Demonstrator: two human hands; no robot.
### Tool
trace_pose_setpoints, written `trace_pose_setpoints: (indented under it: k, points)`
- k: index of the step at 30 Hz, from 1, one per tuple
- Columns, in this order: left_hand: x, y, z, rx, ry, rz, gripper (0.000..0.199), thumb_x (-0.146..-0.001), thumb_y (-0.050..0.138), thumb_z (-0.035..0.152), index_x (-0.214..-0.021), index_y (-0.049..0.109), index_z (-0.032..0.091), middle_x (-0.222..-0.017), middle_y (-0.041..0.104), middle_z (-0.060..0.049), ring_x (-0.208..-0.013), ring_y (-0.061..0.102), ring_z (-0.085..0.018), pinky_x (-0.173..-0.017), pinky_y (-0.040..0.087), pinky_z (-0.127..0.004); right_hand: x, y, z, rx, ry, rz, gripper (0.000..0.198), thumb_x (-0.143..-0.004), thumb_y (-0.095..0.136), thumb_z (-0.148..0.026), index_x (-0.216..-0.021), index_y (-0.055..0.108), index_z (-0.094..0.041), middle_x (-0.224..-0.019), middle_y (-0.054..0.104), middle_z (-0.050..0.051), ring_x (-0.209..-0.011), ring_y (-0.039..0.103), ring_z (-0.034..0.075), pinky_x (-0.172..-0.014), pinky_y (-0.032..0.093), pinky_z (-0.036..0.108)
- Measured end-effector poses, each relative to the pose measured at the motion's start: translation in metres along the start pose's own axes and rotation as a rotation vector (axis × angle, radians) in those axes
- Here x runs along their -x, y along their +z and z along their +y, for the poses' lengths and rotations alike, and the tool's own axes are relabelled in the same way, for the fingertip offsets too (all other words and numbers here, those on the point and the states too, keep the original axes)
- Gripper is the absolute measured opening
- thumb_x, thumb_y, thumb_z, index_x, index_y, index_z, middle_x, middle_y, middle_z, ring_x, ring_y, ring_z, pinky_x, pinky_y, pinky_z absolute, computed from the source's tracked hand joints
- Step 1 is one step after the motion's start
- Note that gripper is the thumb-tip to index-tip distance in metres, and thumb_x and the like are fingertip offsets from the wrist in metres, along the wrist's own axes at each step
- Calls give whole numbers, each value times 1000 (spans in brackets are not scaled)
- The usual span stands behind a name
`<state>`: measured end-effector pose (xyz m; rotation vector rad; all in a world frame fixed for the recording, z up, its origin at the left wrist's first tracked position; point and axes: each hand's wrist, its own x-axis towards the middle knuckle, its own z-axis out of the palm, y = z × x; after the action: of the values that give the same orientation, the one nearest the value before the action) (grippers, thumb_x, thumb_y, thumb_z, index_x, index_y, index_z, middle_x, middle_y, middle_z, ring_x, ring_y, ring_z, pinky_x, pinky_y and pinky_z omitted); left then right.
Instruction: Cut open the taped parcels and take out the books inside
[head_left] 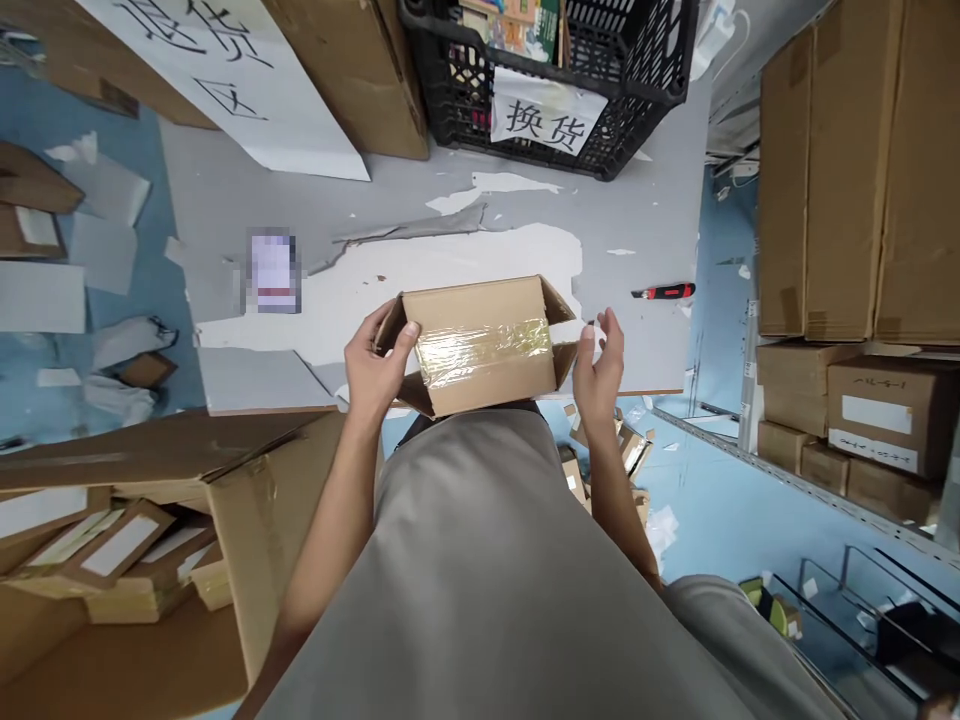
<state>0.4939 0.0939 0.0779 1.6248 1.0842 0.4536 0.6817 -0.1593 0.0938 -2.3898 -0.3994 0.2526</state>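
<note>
A small brown cardboard box (484, 305) lies at the table's near edge, in front of my body, with clear tape across its upper face. Flaps stand out at both its ends. My left hand (381, 355) is closed on the left end, thumb on the upper face and fingers around the flap. At the right end, my right hand (598, 365) has its fingers curled around a white, paper-like piece (568, 331) that reaches to the box opening. What this piece is, and what the box contains, I cannot make out. A red and black utility knife (664, 291) lies to the right.
The grey table (637, 210) has a torn white surface patch. A black crate (457, 95) with a paper sign stands at the back, beside a large carton (397, 90). A big open carton (262, 520) of parcels is at lower left. Stacked cartons (840, 180) fill the right.
</note>
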Motion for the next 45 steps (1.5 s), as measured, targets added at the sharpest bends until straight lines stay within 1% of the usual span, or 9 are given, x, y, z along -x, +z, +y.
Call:
trace_pose_setpoints:
  k: [5, 10, 13, 16, 19, 25, 34, 41, 45]
  points:
    - [2, -9, -7, 45, -4, 14, 92, -90, 67, 93, -144, 76, 20, -153, 73, -18, -149, 67, -35, -126, 54, -46, 7, 20, -55, 161, -121, -82, 77, -113, 52, -65, -177, 38, -24, -176, 44, 25, -169, 37, 39, -131, 41, 67]
    - [-13, -22, -54, 240, -220, 36, 113, -94, 20, 105, -152, 70, 22, -160, 68, -22, -147, 69, -30, -122, 56, -43, -7, 23, -24, 192, -131, -42, 71, -113, 53, -64, -173, 47, -26, -167, 55, 21, -159, 50, 36, -131, 42, 63]
    - [-22, -12, -92, 189, -402, 30, 117, -88, 26, 108, -149, 68, 18, -158, 68, -26, -143, 71, -31, -117, 58, -45, -22, 6, 7, 118, -133, 0, 73, -111, 56, -64, -172, 51, -25, -161, 61, 21, -153, 57, 34, -128, 47, 59]
    - [-25, 12, -111, 184, -592, -188, 117, -85, 33, 107, -147, 65, 14, -156, 68, -30, -135, 74, -33, -107, 62, -45, -38, -10, 34, -4, -80, 26, 75, -108, 59, -65, -168, 56, -19, -159, 64, 22, -148, 62, 32, -125, 51, 53]
    - [-24, 35, -105, 276, -651, -391, 101, -90, 45, 93, -149, 64, 13, -156, 68, -28, -133, 74, -33, -101, 62, -42, -52, -21, 55, -101, -33, 48, 80, -104, 61, -69, -162, 62, -14, -162, 65, 24, -149, 64, 32, -126, 52, 50]
    - [-23, 43, -82, 248, -570, -484, 70, -87, 69, 49, -149, 69, 17, -159, 70, -19, -138, 71, -34, -116, 54, -46, -64, -35, 81, -191, 32, 36, 89, -101, 61, -77, -159, 64, -10, -162, 66, 27, -144, 69, 31, -124, 56, 46]
    - [-11, 41, -82, 392, -721, -846, 113, -70, 86, 16, -174, 45, 25, -168, 62, -19, -122, 79, -29, -103, 68, -41, -72, -38, 116, -346, 32, 59, 97, -90, 69, -88, -151, 71, -13, -148, 75, 25, -134, 76, 34, -118, 61, 52]
    - [7, 32, -83, 492, -682, -778, 121, -65, 81, 10, -178, 41, 28, -159, 70, -13, -98, 83, -18, -85, 69, -26, -75, -36, 122, -419, 15, 43, 93, -88, 75, -87, -148, 74, -15, -141, 79, 22, -131, 77, 35, -120, 60, 57]
    - [10, -3, -70, 426, -523, -703, 119, -63, 87, 18, -175, 48, 27, -152, 76, -13, -115, 82, -26, -92, 68, -29, -71, -10, 117, -468, 34, 49, 94, -88, 74, -88, -147, 73, -15, -149, 76, 23, -138, 74, 36, -124, 57, 56]
